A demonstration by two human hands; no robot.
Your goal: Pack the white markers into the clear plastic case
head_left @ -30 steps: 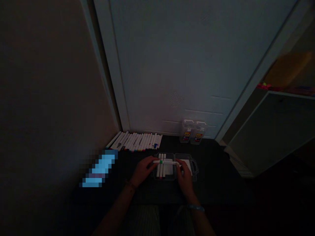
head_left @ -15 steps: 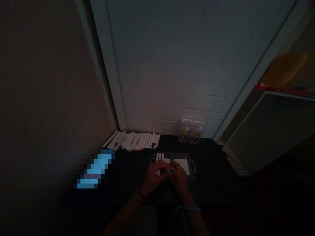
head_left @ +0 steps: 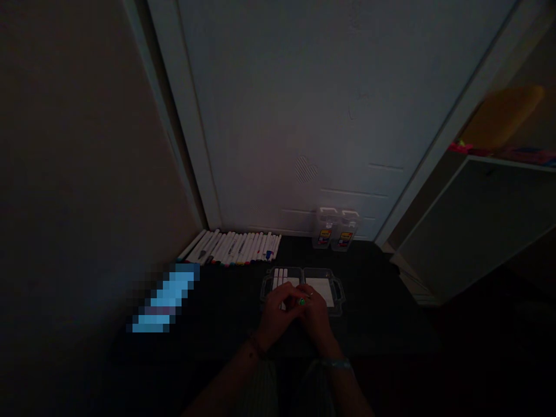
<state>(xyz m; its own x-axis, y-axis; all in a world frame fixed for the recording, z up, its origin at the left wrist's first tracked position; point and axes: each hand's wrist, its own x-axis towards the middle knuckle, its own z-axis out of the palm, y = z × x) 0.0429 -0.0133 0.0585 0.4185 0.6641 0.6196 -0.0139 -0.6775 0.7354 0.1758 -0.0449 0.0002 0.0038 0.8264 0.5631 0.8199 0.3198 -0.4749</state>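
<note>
My left hand and my right hand meet over an open clear plastic case. Between their fingers shows the round green end of a marker; the rest of it is hidden by my hands. The fingers of both hands are closed around it. In the case's left half lie several white markers, partly covered by my left hand. A white card or sheet fills much of the right half.
A row of white markers with coloured ends lies along the back left of the dark table. Two clear cases with labels stand upright against the white door. A pixelated bright blue patch is at the left.
The green end sits slightly further right between my fingers, and my left hand has shifted a little to the right. The whole view has tilted slightly.
</note>
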